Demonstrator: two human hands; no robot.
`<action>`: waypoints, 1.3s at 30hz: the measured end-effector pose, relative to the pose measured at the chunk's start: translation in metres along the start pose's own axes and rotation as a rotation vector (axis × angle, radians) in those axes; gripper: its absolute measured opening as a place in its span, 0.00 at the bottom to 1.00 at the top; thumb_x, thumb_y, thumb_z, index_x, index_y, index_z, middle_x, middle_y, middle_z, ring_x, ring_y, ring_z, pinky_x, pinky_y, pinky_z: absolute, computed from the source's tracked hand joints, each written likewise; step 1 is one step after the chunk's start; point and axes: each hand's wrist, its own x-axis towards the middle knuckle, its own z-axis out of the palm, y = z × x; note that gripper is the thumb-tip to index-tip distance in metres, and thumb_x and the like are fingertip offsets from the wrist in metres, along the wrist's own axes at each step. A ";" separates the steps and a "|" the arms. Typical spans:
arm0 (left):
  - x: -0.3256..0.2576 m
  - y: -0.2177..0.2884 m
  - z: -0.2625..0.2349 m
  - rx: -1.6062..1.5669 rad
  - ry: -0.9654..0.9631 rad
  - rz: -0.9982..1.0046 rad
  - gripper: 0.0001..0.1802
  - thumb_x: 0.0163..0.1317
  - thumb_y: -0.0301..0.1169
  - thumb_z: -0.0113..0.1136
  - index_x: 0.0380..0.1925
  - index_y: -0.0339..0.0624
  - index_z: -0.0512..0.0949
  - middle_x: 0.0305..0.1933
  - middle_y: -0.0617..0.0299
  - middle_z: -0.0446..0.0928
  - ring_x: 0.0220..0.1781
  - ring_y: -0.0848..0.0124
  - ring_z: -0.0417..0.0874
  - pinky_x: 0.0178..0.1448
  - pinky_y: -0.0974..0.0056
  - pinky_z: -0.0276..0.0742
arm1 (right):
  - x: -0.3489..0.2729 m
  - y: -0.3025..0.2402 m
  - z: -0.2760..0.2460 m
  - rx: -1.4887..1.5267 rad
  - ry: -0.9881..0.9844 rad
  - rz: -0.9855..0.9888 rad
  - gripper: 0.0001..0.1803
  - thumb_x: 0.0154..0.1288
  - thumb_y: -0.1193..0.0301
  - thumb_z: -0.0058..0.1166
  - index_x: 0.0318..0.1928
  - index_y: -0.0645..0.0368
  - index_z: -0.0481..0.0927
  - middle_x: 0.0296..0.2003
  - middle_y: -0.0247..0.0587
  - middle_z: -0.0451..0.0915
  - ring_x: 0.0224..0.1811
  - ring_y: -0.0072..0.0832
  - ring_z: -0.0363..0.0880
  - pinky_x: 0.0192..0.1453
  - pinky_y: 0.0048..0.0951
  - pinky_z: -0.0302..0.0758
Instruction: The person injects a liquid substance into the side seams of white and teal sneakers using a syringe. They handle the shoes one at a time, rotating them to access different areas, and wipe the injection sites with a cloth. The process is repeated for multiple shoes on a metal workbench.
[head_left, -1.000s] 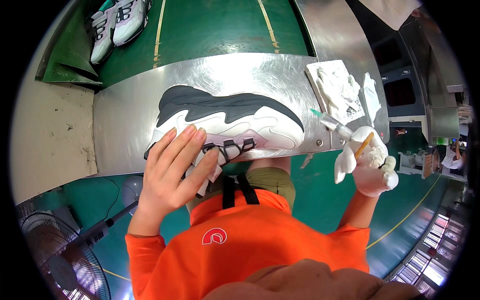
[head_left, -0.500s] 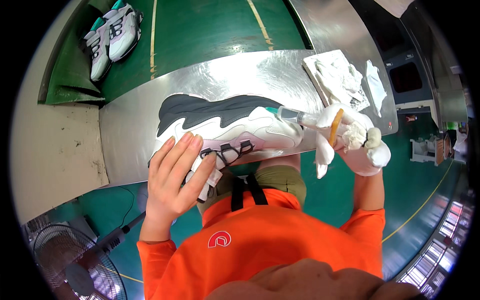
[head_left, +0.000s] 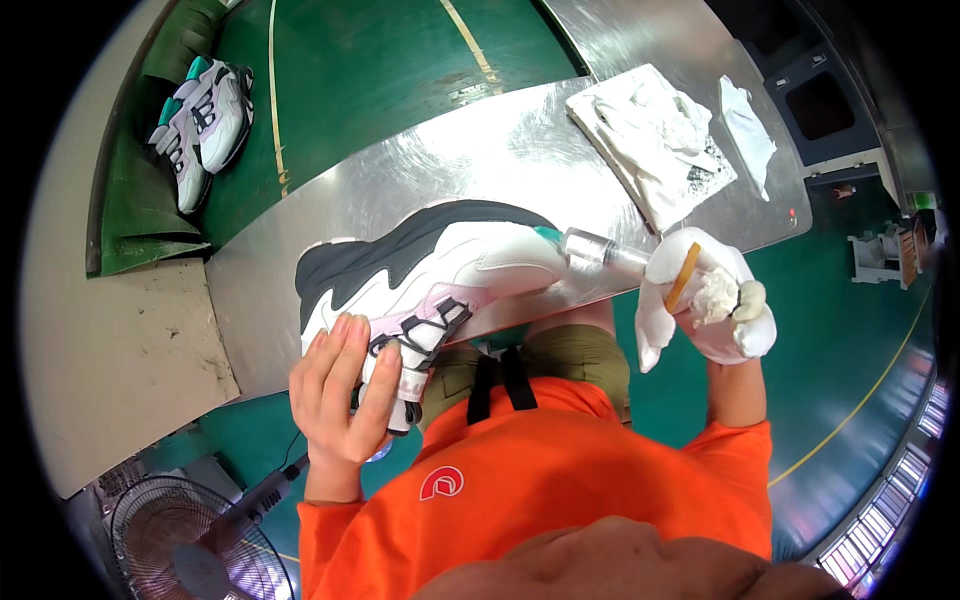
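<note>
A white, lilac and black sneaker (head_left: 500,258) lies tilted on its side across the near edge of the metal table, its dark sole facing away from me. My left hand (head_left: 345,390) grips its heel and collar end, fingers over the upper beside the laces. At the toe, my white-gloved right hand (head_left: 710,300) holds a clear syringe-like tube (head_left: 592,247), whose tip is at the teal patch on the toe. A tan stick (head_left: 684,277) and a crumpled white wad (head_left: 715,294) also show in that hand. The grip on the tube is partly hidden.
A crumpled white cloth (head_left: 650,125) lies on a flat pad on the metal table (head_left: 400,170); another white piece (head_left: 745,130) is beside it. A pair of sneakers (head_left: 222,125) sits on the green belt (head_left: 340,70) at far left. A fan (head_left: 195,540) stands lower left.
The view has shifted. The sneaker has turned a little, its heel end nearer me, with my left hand still on it. The tube stays at the toe.
</note>
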 end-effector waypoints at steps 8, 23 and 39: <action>-0.001 0.009 -0.001 0.043 -0.008 -0.002 0.15 0.58 0.27 0.61 0.47 0.45 0.79 0.49 0.46 0.81 0.49 0.53 0.83 0.50 0.57 0.78 | -0.018 0.033 -0.009 0.204 0.055 -0.060 0.45 0.37 0.57 0.72 0.51 0.80 0.68 0.28 0.53 0.78 0.28 0.43 0.82 0.34 0.37 0.82; 0.004 0.013 -0.003 0.049 -0.058 0.024 0.29 0.49 0.37 0.74 0.51 0.42 0.74 0.53 0.44 0.78 0.50 0.50 0.81 0.52 0.53 0.79 | -0.039 0.065 0.003 0.370 0.124 -0.214 0.47 0.35 0.57 0.72 0.52 0.77 0.68 0.29 0.57 0.77 0.29 0.49 0.81 0.33 0.43 0.82; -0.005 0.007 -0.001 0.041 -0.045 0.048 0.28 0.50 0.37 0.74 0.51 0.42 0.76 0.54 0.45 0.78 0.51 0.50 0.81 0.52 0.55 0.77 | -0.041 0.033 0.049 0.125 0.212 -0.144 0.41 0.36 0.74 0.67 0.55 0.77 0.68 0.32 0.51 0.77 0.35 0.37 0.81 0.43 0.35 0.82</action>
